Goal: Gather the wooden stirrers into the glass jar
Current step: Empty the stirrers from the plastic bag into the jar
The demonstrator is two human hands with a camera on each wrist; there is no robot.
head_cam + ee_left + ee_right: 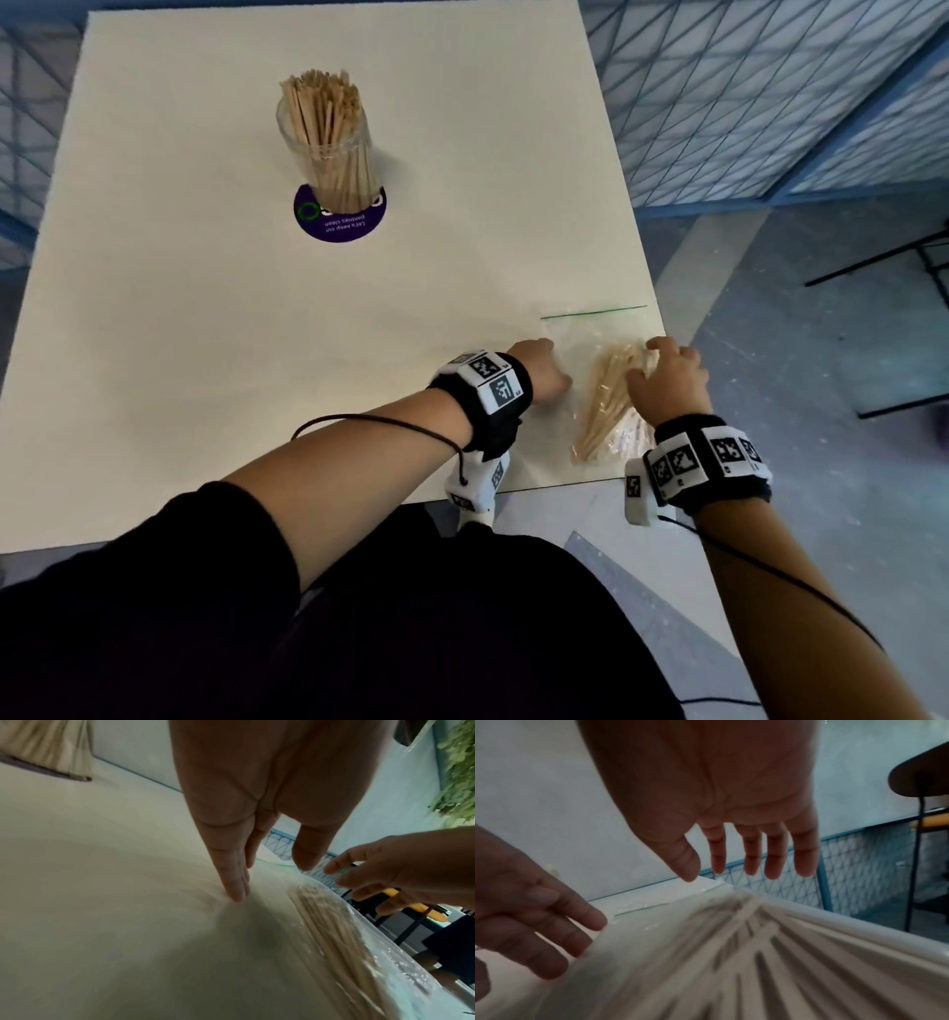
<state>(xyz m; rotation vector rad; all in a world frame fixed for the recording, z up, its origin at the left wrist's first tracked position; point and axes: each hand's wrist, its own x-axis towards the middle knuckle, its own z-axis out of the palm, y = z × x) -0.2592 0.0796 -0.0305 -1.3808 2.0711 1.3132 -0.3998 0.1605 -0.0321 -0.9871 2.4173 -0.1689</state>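
Observation:
A glass jar (328,139) packed with upright wooden stirrers (321,103) stands at the table's far middle. A clear zip bag (580,344) lies at the near right corner, holding a bundle of stirrers (608,406) (331,923) (757,953). My left hand (544,372) (270,878) is at the bag's left edge, its straight fingers (236,892) touching the surface there. My right hand (662,367) (726,874) is spread open just over the bundle's far end and grips nothing.
A round purple coaster (354,226) lies under the jar. The bag's green zip line (593,312) runs to the table's right edge (652,288), with floor beyond. A blue wire fence (770,92) stands at the far right.

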